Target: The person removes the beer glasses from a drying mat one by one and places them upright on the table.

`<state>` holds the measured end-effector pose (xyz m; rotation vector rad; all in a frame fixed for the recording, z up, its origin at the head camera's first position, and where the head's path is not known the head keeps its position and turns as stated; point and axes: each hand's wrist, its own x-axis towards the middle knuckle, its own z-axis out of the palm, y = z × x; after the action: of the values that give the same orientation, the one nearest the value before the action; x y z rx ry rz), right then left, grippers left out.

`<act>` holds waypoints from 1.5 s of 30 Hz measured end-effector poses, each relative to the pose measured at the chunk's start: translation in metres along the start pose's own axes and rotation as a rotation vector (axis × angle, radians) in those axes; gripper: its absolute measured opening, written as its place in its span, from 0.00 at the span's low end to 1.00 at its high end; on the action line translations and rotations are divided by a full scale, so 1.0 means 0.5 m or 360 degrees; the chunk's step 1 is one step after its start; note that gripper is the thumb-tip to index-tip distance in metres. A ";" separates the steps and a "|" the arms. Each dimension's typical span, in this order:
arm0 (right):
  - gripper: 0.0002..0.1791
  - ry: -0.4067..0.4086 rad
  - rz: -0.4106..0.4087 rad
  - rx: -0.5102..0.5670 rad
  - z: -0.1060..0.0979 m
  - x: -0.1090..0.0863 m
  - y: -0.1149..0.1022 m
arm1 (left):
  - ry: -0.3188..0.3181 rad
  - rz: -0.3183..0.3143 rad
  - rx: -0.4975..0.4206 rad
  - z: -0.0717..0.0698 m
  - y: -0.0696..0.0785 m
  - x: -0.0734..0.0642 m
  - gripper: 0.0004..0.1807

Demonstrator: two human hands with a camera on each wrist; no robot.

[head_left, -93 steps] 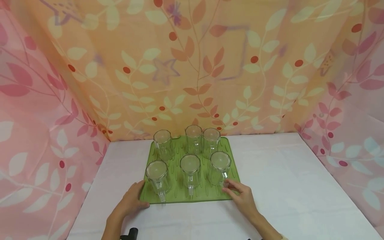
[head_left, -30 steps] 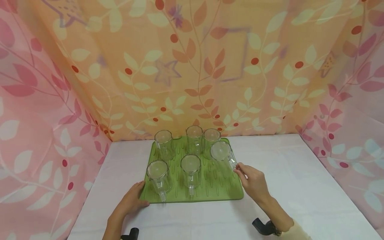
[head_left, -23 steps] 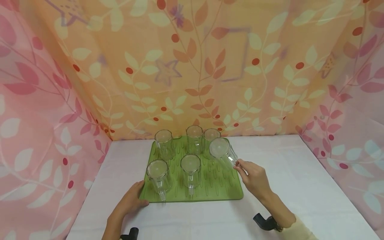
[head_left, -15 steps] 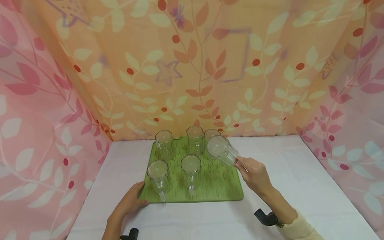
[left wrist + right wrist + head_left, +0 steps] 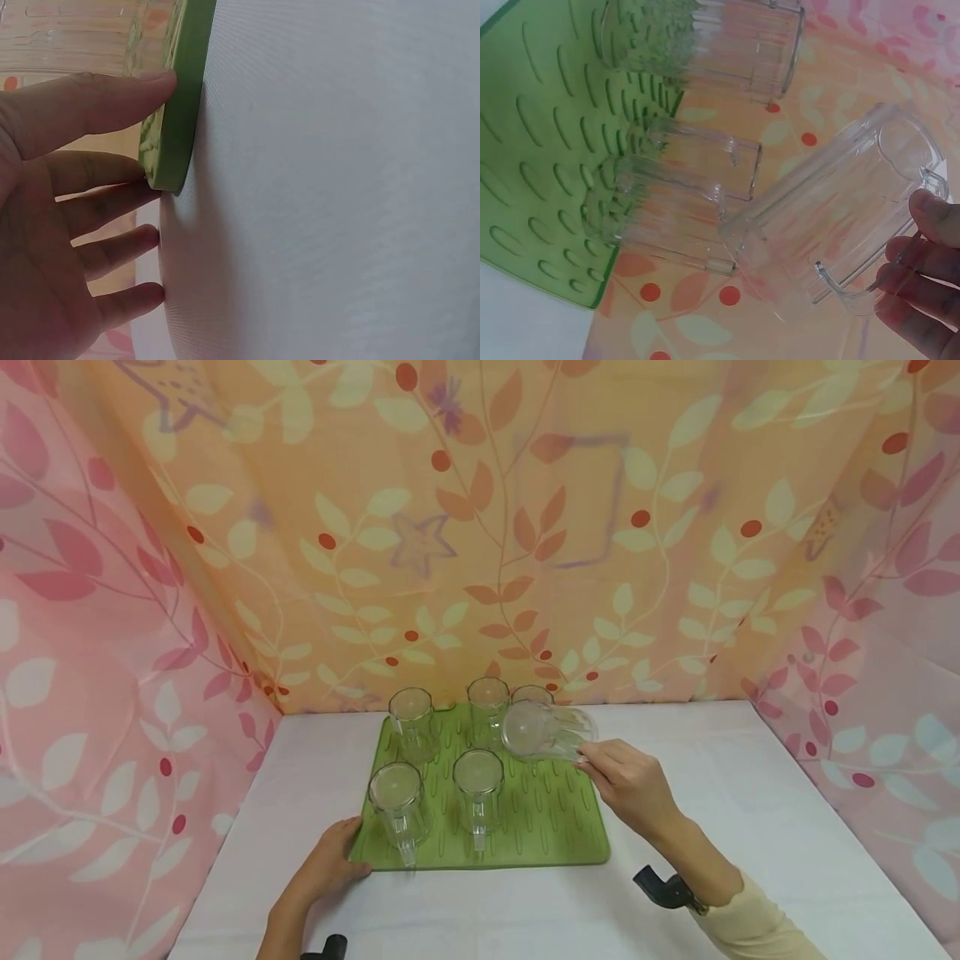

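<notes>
My right hand (image 5: 630,781) pinches the handle of a clear glass mug (image 5: 528,731), which it holds tilted above the right back part of a green ribbed mat (image 5: 543,835). In the right wrist view the thumb and fingers are round the handle of this mug (image 5: 832,202). My left hand (image 5: 326,864) rests at the mat's front left corner. In the left wrist view its thumb lies on the edge of the mat (image 5: 184,112), and its fingers reach out fairly straight beside the corner. The raised mug partly hides a mug (image 5: 532,695) behind it.
Other clear mugs stand on the mat: two in front, a left mug (image 5: 396,789) and a middle mug (image 5: 478,777), and a back left mug (image 5: 411,710) and back middle mug (image 5: 487,697). A white cloth (image 5: 712,793) covers the table. Patterned curtains (image 5: 480,527) enclose it.
My right hand has lifted the front right mug off the mat, carried it up and back, and tipped it toward its side, its round end swinging left. The left hand stays at the corner.
</notes>
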<state>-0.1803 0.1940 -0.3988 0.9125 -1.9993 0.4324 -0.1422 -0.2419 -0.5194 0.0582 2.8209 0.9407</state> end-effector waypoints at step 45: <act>0.22 -0.0044 -0.0415 -0.0135 0.022 0.065 -0.018 | 0.0543 -0.0003 -0.0033 -0.139 0.099 0.023 0.39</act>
<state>-0.1914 0.1672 -0.3781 1.1118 -1.8756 0.1881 -0.1662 -0.2421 -0.4367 -0.1190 3.1158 1.0702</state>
